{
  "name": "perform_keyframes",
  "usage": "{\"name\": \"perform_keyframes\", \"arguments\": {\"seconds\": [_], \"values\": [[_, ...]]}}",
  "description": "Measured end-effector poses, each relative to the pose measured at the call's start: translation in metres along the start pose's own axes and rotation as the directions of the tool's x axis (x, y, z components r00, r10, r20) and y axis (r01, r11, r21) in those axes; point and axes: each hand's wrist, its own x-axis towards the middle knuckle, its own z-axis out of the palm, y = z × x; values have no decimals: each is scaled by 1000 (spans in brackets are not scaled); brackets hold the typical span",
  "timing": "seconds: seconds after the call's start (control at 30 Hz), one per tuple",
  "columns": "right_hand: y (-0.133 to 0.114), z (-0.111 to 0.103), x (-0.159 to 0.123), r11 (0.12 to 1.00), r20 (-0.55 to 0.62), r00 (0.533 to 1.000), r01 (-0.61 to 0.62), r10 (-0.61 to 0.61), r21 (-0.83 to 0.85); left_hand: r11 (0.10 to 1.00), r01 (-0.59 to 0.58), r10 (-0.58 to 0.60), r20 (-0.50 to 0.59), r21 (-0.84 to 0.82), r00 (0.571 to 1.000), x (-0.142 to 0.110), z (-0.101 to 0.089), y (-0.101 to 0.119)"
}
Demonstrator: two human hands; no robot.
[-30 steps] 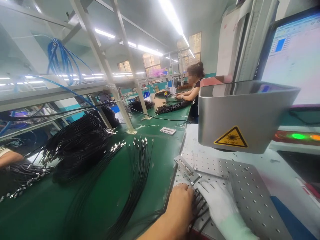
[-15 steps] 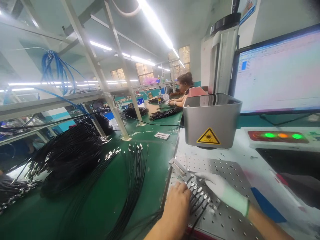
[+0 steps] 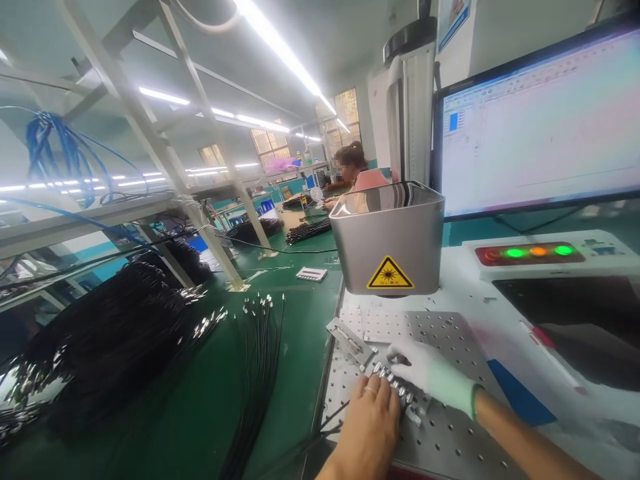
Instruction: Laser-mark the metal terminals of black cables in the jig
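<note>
My bare left hand (image 3: 369, 421) lies over a row of black cables, its fingers pressed together on them just behind their metal connectors (image 3: 399, 385). The cables are mostly hidden beneath this hand. From the right, my white-gloved right hand (image 3: 423, 368) reaches to the upper end of the row, thumb and finger curled together at the connectors; what they pinch is too small to make out. The connectors sit side by side in a metal holder on a perforated metal plate (image 3: 453, 347). A slotted metal fixture (image 3: 350, 341) lies just beyond my fingers.
A grey laser head (image 3: 390, 247) with a warning sign overhangs the plate. Loose black cables (image 3: 263, 360) lie on the green table (image 3: 200, 400), beside a large coiled bundle (image 3: 110, 333). Right are a monitor (image 3: 540, 127) and a pen (image 3: 550, 357). A person sits farther back.
My left hand has moved forward over the cables, its fingers now flatter and nearer the connectors. My right hand stays at the row's upper end. The view has turned slightly right.
</note>
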Motion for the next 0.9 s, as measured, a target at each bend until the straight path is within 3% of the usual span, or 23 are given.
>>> {"name": "perform_keyframes", "arguments": {"seconds": [0.27,0.47,0.6,0.77,0.9], "values": [[-5,0,9,994,57,993,-95,99,-62,996,5,-2,31,-93,1000,-2,1,2],[8,0,29,995,178,979,-89,96,-46,968,18,-25,-25,-250,999,-1,6,-4],[21,0,39,994,189,976,-109,110,-15,926,62,-90,-56,-373,994,0,10,-6],[34,-3,40,992,188,974,-127,126,-6,933,68,-104,-84,-352,991,1,23,-3],[25,-4,55,990,236,961,-137,144,-45,930,84,-133,-114,-358,985,7,29,-2]]}}
